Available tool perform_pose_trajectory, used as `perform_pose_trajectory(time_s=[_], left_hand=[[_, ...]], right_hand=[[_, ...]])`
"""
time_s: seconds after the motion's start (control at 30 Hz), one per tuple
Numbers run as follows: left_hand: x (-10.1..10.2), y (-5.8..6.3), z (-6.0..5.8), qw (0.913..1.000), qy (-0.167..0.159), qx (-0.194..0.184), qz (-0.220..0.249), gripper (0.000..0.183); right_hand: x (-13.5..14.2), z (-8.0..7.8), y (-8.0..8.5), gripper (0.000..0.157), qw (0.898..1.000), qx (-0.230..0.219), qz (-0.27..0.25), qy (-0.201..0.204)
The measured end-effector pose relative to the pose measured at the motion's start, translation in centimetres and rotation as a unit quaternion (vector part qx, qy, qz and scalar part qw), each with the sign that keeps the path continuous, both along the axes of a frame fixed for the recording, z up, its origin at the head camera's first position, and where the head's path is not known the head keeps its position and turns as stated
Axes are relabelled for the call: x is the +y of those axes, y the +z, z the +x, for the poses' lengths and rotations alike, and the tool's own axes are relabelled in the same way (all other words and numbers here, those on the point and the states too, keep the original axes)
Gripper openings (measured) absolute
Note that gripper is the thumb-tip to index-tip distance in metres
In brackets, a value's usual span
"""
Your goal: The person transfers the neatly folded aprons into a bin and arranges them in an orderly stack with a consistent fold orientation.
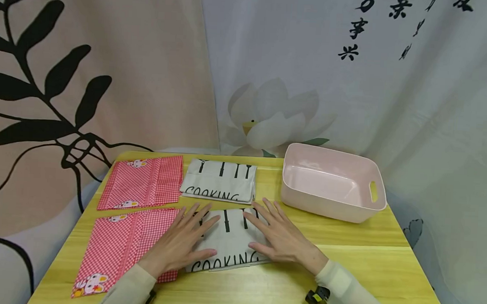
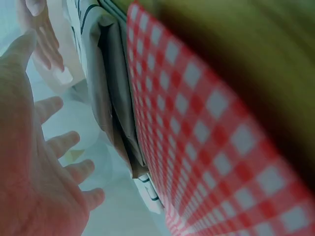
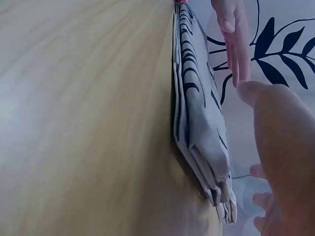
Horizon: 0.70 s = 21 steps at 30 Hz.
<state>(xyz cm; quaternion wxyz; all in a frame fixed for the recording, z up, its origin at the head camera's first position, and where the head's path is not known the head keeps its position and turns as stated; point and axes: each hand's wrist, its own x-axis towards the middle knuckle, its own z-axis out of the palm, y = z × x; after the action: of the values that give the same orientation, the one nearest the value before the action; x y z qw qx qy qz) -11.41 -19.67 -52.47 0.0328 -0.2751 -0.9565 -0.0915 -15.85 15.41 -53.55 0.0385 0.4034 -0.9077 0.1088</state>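
A folded white cloth (image 1: 232, 243) printed COOKING lies near the middle of the table's front half. Over its left side is my left hand (image 1: 183, 240), fingers spread and straight. My right hand (image 1: 282, 236) extends over the cloth's right side, its fingers spread too. Both wrist views show a gap between palm and fabric: the left hand (image 2: 39, 162) and the right hand (image 3: 285, 152) appear to hover, holding nothing. Several layered folds show along the edge of the white cloth (image 3: 204, 132). A folded red-checked cloth (image 1: 114, 246) lies beside it, partly under my left forearm.
Behind lie a second folded red-checked cloth (image 1: 140, 183) and another folded COOKING cloth (image 1: 221, 180). At the back right of the yellow wooden table (image 1: 369, 273) stands a pink plastic basket (image 1: 327, 207) with a handle slot. Printed curtains (image 1: 157, 65) hang behind the table.
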Motion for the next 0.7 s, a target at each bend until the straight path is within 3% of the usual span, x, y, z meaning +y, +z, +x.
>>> perform_pose_trajectory(time_s=[0.23, 0.5, 0.7], left_hand=[[-0.7, -0.4, 0.6, 0.9995, 0.014, -0.02, 0.019, 0.089], [-1.6, -0.9, 0.8, 0.9965, 0.038, -0.072, 0.022, 0.09], [-2.1, -0.9, 0.6, 0.9949, 0.042, -0.088, 0.024, 0.094]], right_hand=[[0.5, 0.1, -0.9, 0.085, 1.0, 0.002, 0.005, 0.001], [0.8, 0.2, -1.1, 0.09, 0.999, -0.05, 0.016, -0.011], [0.8, -0.3, -1.0, 0.093, 0.997, -0.078, 0.023, -0.017]])
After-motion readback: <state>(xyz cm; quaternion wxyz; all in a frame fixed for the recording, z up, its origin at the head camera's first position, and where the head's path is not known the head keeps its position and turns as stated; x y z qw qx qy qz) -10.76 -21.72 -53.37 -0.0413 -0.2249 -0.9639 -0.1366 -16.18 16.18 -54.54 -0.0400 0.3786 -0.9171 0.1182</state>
